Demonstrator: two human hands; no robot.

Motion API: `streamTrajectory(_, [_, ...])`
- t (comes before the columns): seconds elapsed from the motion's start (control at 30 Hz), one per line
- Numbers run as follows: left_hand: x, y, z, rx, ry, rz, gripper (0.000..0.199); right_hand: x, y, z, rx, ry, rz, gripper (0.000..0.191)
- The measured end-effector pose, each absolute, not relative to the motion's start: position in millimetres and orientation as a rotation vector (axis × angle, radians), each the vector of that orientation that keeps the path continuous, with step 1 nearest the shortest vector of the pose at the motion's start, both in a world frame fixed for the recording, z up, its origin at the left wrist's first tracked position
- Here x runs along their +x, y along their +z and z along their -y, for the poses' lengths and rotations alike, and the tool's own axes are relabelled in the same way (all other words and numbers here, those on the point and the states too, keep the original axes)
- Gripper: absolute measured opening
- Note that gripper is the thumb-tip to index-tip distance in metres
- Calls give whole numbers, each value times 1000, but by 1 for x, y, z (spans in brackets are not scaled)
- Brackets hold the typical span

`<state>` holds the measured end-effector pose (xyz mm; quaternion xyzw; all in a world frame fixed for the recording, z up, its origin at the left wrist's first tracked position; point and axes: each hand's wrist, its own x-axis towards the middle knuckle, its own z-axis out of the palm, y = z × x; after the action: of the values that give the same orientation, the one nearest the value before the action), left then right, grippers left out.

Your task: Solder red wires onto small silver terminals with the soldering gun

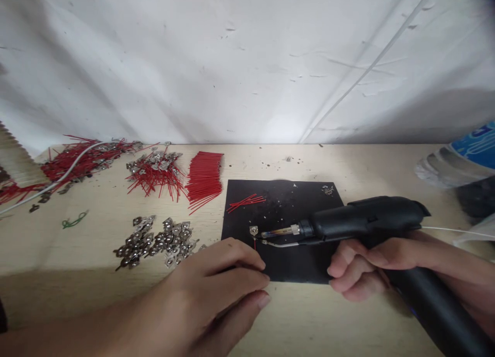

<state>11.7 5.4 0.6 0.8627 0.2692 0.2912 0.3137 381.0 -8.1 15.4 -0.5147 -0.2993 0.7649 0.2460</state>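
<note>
My right hand (367, 269) is wrapped round the black grip of a soldering gun (371, 220), which points left over a black mat (309, 264). The gun's hot tip and its thin curved solder feed tube (284, 244) end close beside a small metal battery contact (253, 231) on the mat. A short red wire (254, 246) runs from the contact's lower end toward my left hand (228, 279). That hand rests at the mat's front left edge, fingers closed together on the wire, whose lower end they hide. Whether the tip touches the contact I cannot tell.
A few red wires (246, 203) and solder bits (327, 190) lie on the mat. Left are loose battery contacts (154, 242), a red wire stack (204, 176), piles of wired contacts (157, 171) and a green wire (75, 220). A plastic bottle (444, 166) stands right.
</note>
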Motion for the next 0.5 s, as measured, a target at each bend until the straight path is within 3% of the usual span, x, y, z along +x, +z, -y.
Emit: streamTrajectory(0.5, [12,6,-8,2283,784,-703,17,379,19,9,-1426,2084,826,32])
